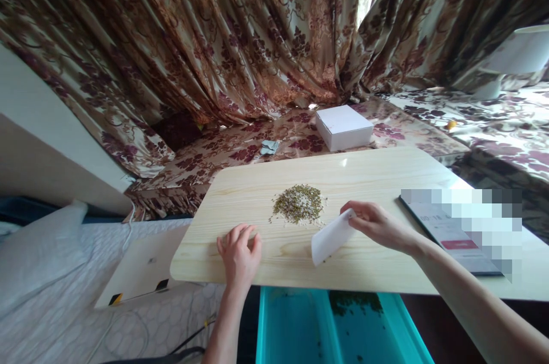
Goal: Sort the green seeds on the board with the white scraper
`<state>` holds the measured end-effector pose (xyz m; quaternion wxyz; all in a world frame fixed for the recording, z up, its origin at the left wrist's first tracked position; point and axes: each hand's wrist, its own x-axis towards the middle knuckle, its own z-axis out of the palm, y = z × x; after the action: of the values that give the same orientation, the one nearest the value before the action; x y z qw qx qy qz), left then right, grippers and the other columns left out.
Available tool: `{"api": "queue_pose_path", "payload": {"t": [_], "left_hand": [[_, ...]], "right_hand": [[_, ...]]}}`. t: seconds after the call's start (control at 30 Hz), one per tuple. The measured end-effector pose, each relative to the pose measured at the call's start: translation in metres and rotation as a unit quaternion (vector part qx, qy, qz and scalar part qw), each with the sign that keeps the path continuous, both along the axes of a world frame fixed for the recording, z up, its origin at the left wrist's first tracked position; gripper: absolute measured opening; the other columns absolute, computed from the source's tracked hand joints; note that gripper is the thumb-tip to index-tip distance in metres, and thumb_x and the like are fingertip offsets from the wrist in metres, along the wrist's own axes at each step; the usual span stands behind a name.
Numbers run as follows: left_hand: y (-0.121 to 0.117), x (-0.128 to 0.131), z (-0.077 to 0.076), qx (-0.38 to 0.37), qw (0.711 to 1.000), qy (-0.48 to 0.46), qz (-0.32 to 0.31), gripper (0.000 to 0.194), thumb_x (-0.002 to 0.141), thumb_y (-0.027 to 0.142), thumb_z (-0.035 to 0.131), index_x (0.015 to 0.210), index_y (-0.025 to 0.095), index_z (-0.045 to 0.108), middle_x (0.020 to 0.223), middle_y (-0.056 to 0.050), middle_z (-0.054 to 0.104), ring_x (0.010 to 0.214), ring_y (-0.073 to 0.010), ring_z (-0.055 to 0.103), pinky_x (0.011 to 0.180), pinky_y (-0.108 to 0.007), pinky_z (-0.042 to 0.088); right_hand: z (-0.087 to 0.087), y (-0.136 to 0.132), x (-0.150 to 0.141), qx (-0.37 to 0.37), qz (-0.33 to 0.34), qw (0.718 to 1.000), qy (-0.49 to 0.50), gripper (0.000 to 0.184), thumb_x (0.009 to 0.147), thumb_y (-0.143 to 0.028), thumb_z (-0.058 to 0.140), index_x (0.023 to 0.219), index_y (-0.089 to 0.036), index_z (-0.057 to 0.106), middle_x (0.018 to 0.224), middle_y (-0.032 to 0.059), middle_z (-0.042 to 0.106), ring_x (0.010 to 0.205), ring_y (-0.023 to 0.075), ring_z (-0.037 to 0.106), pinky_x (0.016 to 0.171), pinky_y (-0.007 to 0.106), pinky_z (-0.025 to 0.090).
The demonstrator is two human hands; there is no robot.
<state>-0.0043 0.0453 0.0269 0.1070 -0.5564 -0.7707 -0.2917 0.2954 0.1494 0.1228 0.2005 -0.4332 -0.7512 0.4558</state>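
A heap of mixed green beans and white grains (299,204) lies on the pale wooden table (377,170). My right hand (369,221) pinches a white sheet of paper (332,238) by its upper right corner. The paper tilts above the table, right of and nearer than the heap, with a few dark bits by its lower edge. My left hand (241,255) rests on the tabletop left of the heap, fingers apart and slightly curled, holding nothing. Below the table's near edge sits a turquoise divided bin (295,330); green beans (354,302) lie in its right compartment.
On the table's right lies a tablet (454,238), partly blurred out. A white box (344,127) and a small folded cloth (269,147) are on the flowered seat behind the table. Flowered curtains (257,38) hang at the back. A pillow (43,250) lies at left.
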Motion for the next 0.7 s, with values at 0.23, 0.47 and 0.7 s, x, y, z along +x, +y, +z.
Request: {"api": "queue_pose_path", "payload": {"t": [0.23, 0.47, 0.7], "left_hand": [[-0.001, 0.000, 0.000, -0.002, 1.000, 0.007, 0.000, 0.019, 0.085, 0.026, 0.056, 0.099, 0.023, 0.069, 0.112, -0.007, 0.065, 0.105, -0.0265, 0.058, 0.109, -0.053, 0.021], [-0.001, 0.000, -0.001, -0.002, 1.000, 0.011, -0.005, 0.019, 0.086, 0.026, 0.054, 0.099, 0.024, 0.068, 0.113, -0.007, 0.065, 0.105, -0.0267, 0.057, 0.109, -0.053, 0.020], [0.000, -0.001, -0.001, 0.002, 1.000, 0.002, -0.001, 0.019, 0.085, 0.025, 0.055, 0.098, 0.024, 0.069, 0.112, -0.007, 0.065, 0.105, -0.0261, 0.058, 0.110, -0.053, 0.020]], "right_hand": [[0.006, -0.002, 0.007, 0.002, 0.009, 0.999, -0.031, 0.020, 0.073, -0.023, 0.047, 0.079, -0.017, 0.065, 0.059, -0.0014, 0.056, 0.055, 0.0128, 0.050, 0.048, 0.022, 0.036], [0.014, -0.011, 0.025, 0.036, 0.048, 0.996, -0.073, 0.022, 0.072, -0.023, 0.050, 0.077, -0.019, 0.070, 0.064, 0.0019, 0.065, 0.059, 0.0156, 0.057, 0.053, 0.023, 0.044], [0.011, -0.044, 0.050, 0.043, -0.028, 0.998, -0.047, 0.027, 0.077, -0.042, 0.057, 0.082, -0.021, 0.073, 0.075, 0.0051, 0.073, 0.067, 0.0206, 0.066, 0.060, 0.026, 0.053]]}}
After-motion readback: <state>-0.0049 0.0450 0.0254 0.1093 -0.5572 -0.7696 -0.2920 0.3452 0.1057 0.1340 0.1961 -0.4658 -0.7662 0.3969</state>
